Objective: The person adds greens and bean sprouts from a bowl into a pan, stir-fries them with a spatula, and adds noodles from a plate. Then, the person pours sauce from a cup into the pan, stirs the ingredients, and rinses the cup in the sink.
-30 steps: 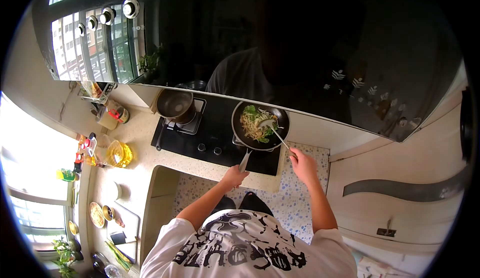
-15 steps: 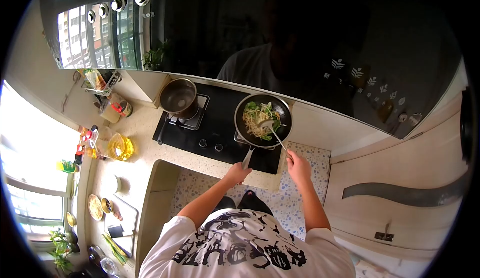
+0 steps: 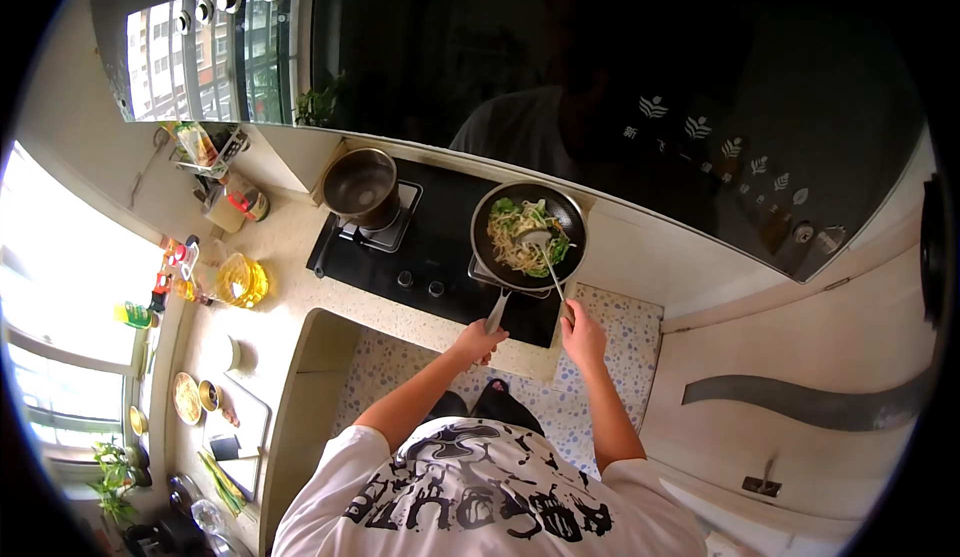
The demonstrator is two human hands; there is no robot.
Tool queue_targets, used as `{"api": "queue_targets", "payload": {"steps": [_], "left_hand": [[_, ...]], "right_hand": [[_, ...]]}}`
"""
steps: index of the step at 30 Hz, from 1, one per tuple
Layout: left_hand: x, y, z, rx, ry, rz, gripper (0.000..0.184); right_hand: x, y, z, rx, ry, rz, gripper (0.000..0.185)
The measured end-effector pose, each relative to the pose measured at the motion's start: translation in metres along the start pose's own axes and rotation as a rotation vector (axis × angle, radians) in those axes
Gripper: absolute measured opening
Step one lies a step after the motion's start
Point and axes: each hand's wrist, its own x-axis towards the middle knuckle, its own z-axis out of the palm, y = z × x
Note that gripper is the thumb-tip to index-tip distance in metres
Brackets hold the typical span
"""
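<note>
Right hand (image 3: 584,337) now closer to left hand (image 3: 480,344), spatula handle (image 3: 555,277) at a steeper angle

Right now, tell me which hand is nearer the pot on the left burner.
Left. The left hand grips the pan handle, below and right of the pot in the picture; the right hand, holding the spatula, is farther to the right.
</note>
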Motion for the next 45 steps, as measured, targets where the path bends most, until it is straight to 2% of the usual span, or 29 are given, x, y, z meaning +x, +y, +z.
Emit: {"api": "queue_targets", "payload": {"steps": [4, 7, 13, 16, 17, 21, 26, 32, 36, 38, 40, 42, 44, 45], "left_hand": [[-0.01, 0.007, 0.001, -0.243, -0.058, -0.073, 0.04], [-0.017, 0.009, -0.003, -0.365, -0.089, -0.106, 0.054], [-0.04, -0.011, -0.012, -0.474, -0.12, -0.108, 0.06], [-0.056, -0.033, -0.036, -0.451, -0.063, -0.024, 0.06], [-0.065, -0.042, -0.047, -0.5, -0.041, -0.022, 0.059], [-0.116, -0.091, -0.1, -0.697, 0.127, -0.007, 0.058], [-0.19, -0.166, -0.17, -0.915, 0.341, 0.046, 0.06], [-0.285, -0.247, -0.243, -1.171, 0.589, 0.092, 0.06], [-0.339, -0.301, -0.289, -1.305, 0.736, 0.135, 0.058], [-0.361, -0.333, -0.312, -1.373, 0.814, 0.156, 0.058], [-0.383, -0.354, -0.336, -1.364, 0.964, 0.167, 0.054], [-0.39, -0.391, -0.362, -1.157, 1.201, 0.04, 0.05], [-0.389, -0.446, -0.389, -0.553, 1.479, -0.127, 0.047], [-0.411, -0.427, -0.403, -0.289, 1.568, -0.262, 0.048]], "right_hand": [[-0.006, 0.004, 0.005, 0.074, -0.003, -0.031, 0.046], [-0.01, 0.006, 0.011, 0.096, -0.029, -0.004, 0.05], [-0.014, 0.004, 0.005, 0.162, -0.122, 0.088, 0.056], [-0.02, 0.002, 0.006, 0.116, -0.047, 0.091, 0.056], [-0.022, 0.003, 0.011, 0.135, 0.027, 0.026, 0.057], [-0.029, -0.021, 0.012, -0.123, 0.173, -0.192, 0.06], [-0.042, -0.115, 0.037, -0.144, 0.236, -0.373, 0.06], [-0.077, -0.272, 0.117, 0.049, 0.063, -0.69, 0.05], [-0.111, -0.361, 0.198, 0.23, -0.173, -0.792, 0.046], [-0.141, -0.422, 0.218, 0.371, -0.434, -0.688, 0.042], [-0.161, -0.464, 0.254, 0.377, -0.634, -0.662, 0.039], [-0.184, -0.496, 0.305, 0.453, -0.77, -0.64, 0.036], [-0.209, -0.526, 0.347, 0.456, -0.926, -0.627, 0.034], [-0.22, -0.539, 0.369, 0.389, -0.984, -0.677, 0.036]]}}
